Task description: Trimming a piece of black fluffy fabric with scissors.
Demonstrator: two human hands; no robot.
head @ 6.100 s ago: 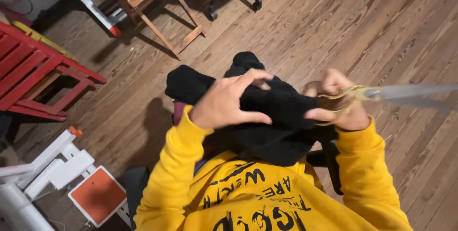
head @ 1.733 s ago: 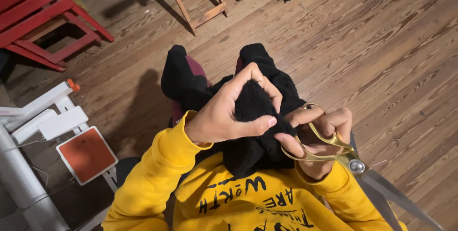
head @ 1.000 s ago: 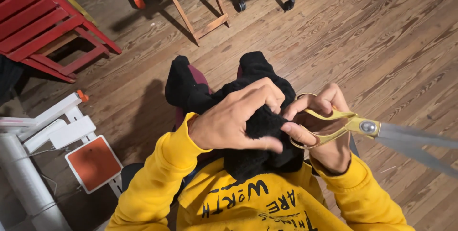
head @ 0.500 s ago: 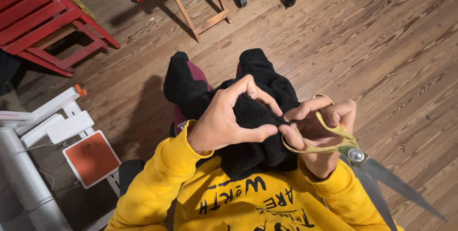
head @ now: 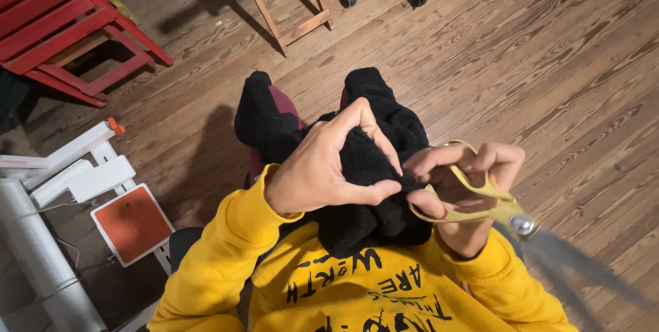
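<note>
Fingers of the left hand [head: 322, 174] are pinched on black fuzzy fabric [head: 364, 202] at frame centre; yellow-handled scissors [head: 480, 202] are gripped by the right hand [head: 460, 188]. Fingertips could be nicked, the blurred blades being so near.

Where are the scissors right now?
In the head view the scissors are lower right, their yellow handles in the right hand, blades blurred toward the bottom-right corner, beside the black fabric that the left hand grips.
</note>
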